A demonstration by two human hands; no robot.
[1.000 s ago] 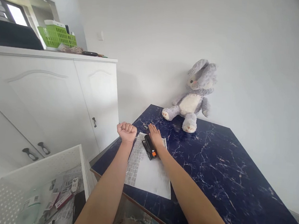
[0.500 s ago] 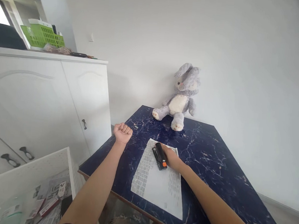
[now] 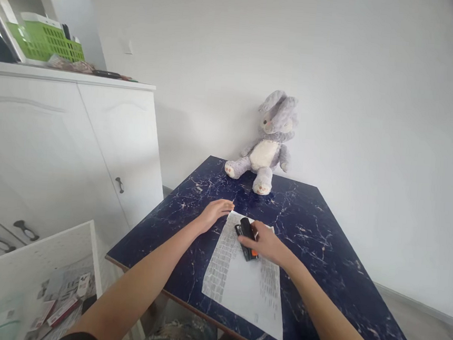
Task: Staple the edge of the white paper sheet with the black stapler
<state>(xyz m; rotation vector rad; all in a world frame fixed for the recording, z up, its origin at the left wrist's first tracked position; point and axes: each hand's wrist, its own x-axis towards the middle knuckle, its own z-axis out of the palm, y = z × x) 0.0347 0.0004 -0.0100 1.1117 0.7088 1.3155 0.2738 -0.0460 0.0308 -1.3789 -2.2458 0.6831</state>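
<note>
A printed white sheet of paper [image 3: 246, 283] lies on the dark blue marbled table [image 3: 322, 252]. A black stapler with an orange end [image 3: 246, 238] rests on the sheet's far part. My right hand [image 3: 270, 243] is wrapped round the stapler from the right, fingers closed on it. My left hand [image 3: 215, 213] lies open and flat on the table, fingertips at the sheet's far left corner.
A grey plush rabbit [image 3: 266, 142] sits at the table's far edge against the wall. A white cabinet [image 3: 73, 146] stands to the left, with a green basket [image 3: 43, 43] on top. A white perforated bin [image 3: 34, 285] with packets is at lower left.
My left hand has opened from a fist and moved right to the paper's corner. My right hand has closed round the stapler. The camera view has shifted left.
</note>
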